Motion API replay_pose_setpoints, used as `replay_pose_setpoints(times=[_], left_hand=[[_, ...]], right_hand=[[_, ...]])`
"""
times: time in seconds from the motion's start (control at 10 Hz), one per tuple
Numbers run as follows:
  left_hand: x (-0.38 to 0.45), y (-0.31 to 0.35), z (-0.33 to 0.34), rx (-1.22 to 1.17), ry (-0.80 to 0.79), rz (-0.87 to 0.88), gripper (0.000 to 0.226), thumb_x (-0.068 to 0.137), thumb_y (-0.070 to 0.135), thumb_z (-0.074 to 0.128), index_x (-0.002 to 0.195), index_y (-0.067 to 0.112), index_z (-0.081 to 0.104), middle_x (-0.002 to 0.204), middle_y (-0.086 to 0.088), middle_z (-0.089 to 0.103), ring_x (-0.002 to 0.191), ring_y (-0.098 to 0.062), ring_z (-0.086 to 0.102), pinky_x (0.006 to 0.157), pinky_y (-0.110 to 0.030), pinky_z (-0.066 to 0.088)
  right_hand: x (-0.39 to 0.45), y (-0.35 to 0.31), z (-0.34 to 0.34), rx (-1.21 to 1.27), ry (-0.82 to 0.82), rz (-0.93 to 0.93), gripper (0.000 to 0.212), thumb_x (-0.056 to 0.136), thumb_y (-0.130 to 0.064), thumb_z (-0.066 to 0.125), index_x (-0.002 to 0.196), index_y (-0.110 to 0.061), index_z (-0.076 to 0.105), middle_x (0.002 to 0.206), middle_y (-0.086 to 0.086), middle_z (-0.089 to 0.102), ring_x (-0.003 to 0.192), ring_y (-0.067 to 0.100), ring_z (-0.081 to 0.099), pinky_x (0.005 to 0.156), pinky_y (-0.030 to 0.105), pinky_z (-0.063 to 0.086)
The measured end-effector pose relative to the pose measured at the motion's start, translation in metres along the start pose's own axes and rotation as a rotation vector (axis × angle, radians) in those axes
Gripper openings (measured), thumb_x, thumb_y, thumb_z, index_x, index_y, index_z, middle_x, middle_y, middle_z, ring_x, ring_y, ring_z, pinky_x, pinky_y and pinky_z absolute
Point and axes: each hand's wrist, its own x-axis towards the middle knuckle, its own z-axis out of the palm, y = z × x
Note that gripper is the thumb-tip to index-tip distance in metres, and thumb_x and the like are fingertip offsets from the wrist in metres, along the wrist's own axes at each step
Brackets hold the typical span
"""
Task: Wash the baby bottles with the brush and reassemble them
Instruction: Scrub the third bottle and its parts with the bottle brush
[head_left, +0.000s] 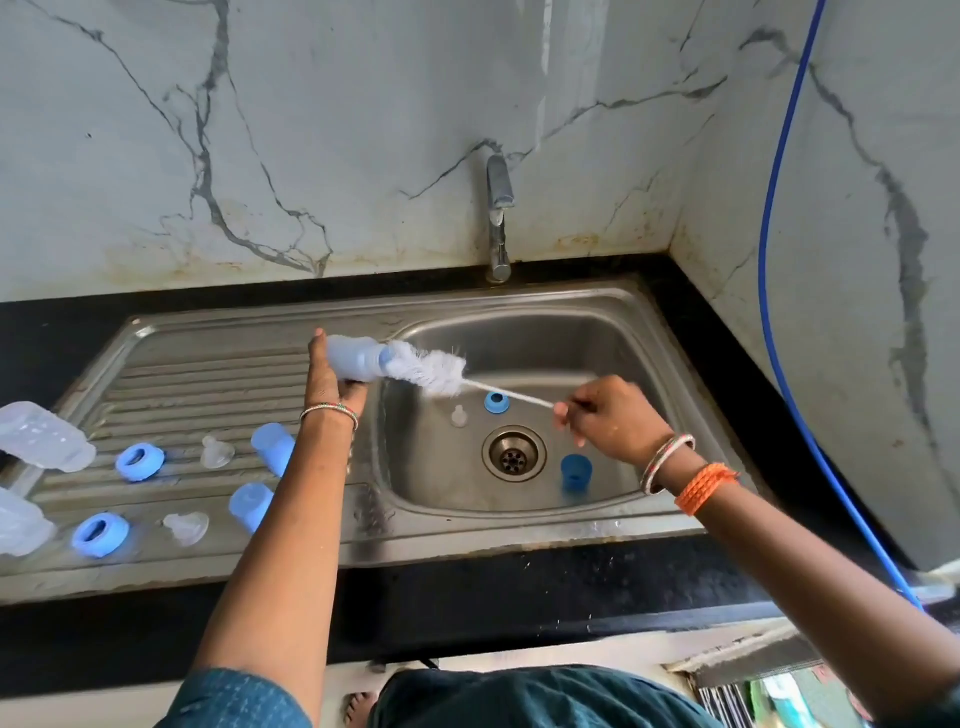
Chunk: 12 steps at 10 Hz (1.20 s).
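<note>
We are at the scrubbing step: our left hand (332, 376) grips one bottle (356, 357) over the sink (613, 499), our right hand (608, 415) pinches the brush (431, 370) at its mouth, to be pushed inside next; we count three bottles, three rings, three teats, three caps.

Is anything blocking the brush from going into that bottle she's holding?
Nothing visible. The left hand holds the bottle sideways, mouth toward the brush, whose bristles sit right at the opening. The right hand pinches the wire handle.
</note>
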Motion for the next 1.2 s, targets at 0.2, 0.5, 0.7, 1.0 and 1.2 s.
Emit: replay_pose_setpoints(times=[0.2,0.5,0.7,1.0,1.2], left_hand=[[0.001,-0.003,-0.005,0.091,0.037,-0.114,0.025,0.093,0.031,0.054,0.1,0.007,0.051,0.084,-0.012,0.058,0.077,-0.023,0.058,0.085,-0.04,0.05],[-0.002,-0.002,0.004,0.061,-0.023,-0.057,0.017,0.093,0.029,0.053,0.091,0.012,0.052,0.083,-0.009,0.061,0.077,-0.019,0.06,0.069,-0.033,0.057],[-0.009,-0.011,0.015,-0.012,-0.03,-0.118,0.024,0.094,0.031,0.054,0.097,0.008,0.048,0.082,-0.01,0.054,0.073,-0.019,0.056,0.071,-0.033,0.051],[0.0,-0.015,0.007,0.03,-0.08,-0.116,0.042,0.087,0.041,0.06,0.115,0.012,0.05,0.096,-0.009,0.061,0.085,-0.021,0.062,0.082,-0.038,0.055],[0.0,-0.016,0.006,-0.113,-0.16,-0.055,0.033,0.092,0.029,0.055,0.112,0.003,0.051,0.099,-0.015,0.058,0.092,-0.028,0.059,0.072,-0.045,0.058]], right_hand=[[0.0,0.005,0.008,-0.545,0.492,-0.44,0.01,0.07,-0.007,0.071,0.075,-0.016,0.072,0.065,0.001,0.066,0.061,0.026,0.06,0.054,0.027,0.043],[0.003,0.006,0.008,-0.459,0.413,-0.305,0.014,0.087,-0.022,0.059,0.08,-0.016,0.069,0.071,0.001,0.066,0.065,0.025,0.06,0.055,0.031,0.045],[0.007,-0.003,0.007,0.087,0.015,0.018,0.024,0.093,-0.021,0.053,0.075,-0.013,0.067,0.049,-0.003,0.052,0.042,0.014,0.047,0.043,0.022,0.036],[0.004,0.007,0.008,-0.658,0.513,-0.436,0.011,0.082,-0.016,0.063,0.073,-0.015,0.068,0.065,0.001,0.062,0.061,0.026,0.058,0.054,0.026,0.037],[0.008,-0.004,0.0,0.464,-0.299,0.384,0.041,0.101,-0.027,0.037,0.071,-0.009,0.059,0.044,-0.001,0.039,0.035,0.012,0.033,0.036,0.018,0.026]])
